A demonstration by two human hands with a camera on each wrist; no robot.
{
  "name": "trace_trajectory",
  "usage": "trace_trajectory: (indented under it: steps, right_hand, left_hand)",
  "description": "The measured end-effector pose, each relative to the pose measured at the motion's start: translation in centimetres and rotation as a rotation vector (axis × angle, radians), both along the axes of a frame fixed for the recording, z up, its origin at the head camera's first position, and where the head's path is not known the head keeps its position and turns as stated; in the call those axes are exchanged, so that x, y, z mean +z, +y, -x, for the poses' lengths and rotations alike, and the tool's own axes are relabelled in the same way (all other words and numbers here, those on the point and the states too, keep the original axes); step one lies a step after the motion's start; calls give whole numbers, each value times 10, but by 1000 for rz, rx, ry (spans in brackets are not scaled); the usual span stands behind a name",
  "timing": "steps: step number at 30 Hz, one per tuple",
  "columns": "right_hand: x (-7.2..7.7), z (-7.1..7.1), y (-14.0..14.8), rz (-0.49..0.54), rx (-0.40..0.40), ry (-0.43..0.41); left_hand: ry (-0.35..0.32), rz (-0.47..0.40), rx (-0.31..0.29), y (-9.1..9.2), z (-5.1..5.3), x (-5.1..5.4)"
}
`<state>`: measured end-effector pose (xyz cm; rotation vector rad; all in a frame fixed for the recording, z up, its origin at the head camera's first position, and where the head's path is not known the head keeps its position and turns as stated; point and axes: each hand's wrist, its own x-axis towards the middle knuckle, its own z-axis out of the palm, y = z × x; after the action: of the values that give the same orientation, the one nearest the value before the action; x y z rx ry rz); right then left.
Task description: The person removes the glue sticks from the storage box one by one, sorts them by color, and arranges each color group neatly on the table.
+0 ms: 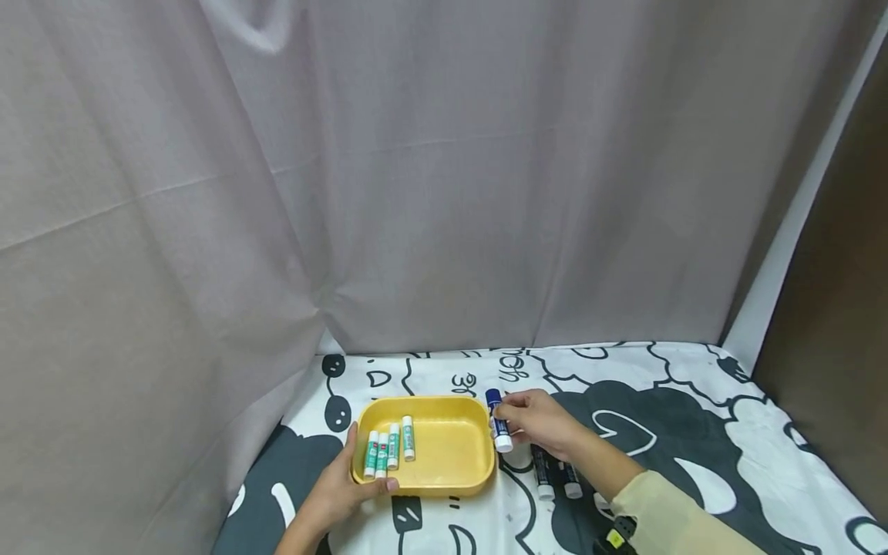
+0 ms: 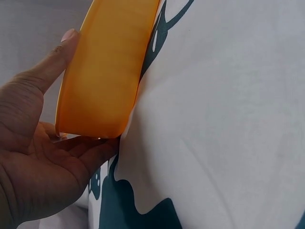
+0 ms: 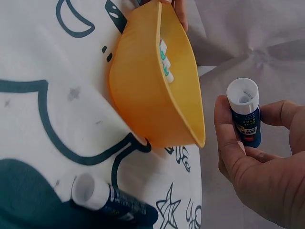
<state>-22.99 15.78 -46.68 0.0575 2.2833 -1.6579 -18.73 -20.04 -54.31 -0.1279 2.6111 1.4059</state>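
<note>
My right hand [image 1: 544, 420] pinches a dark blue glue stick [image 1: 498, 422] with a white base, just off the tray's right edge. In the right wrist view the same glue stick [image 3: 245, 114] sits between thumb and fingers, its white end toward the camera. My left hand [image 1: 340, 482] grips the left end of a yellow tray [image 1: 451, 492], thumb on the near rim. The left wrist view shows that hand [image 2: 52, 148] around the tray's end [image 2: 105, 71]. Several small green-and-white glue sticks [image 1: 393, 445] lie in the tray's left half.
Two more dark glue sticks with white ends, a left one [image 1: 544, 472] and a right one [image 1: 570, 479], lie on the patterned cloth [image 1: 486, 532] under my right forearm. A grey curtain [image 1: 444, 193] hangs behind, and a brown panel [image 1: 832, 347] stands at right.
</note>
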Motion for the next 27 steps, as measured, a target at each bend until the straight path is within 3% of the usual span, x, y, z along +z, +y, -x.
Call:
trace_trajectory:
  steps: [6, 13, 20, 27]
  right_hand:
    - [1, -1, 9, 6, -5, -14]
    - [-1, -4, 19, 29, -11, -35]
    - [-3, -8, 30, 56, -27, -38]
    - [-3, -13, 43, 14, -65, -10]
  left_hand:
    - [27, 32, -11, -3, 4, -6]
    - [-12, 28, 5, 2, 0, 2]
    - [-5, 15, 8, 0, -3, -1]
    - [-20, 30, 3, 1, -2, 2]
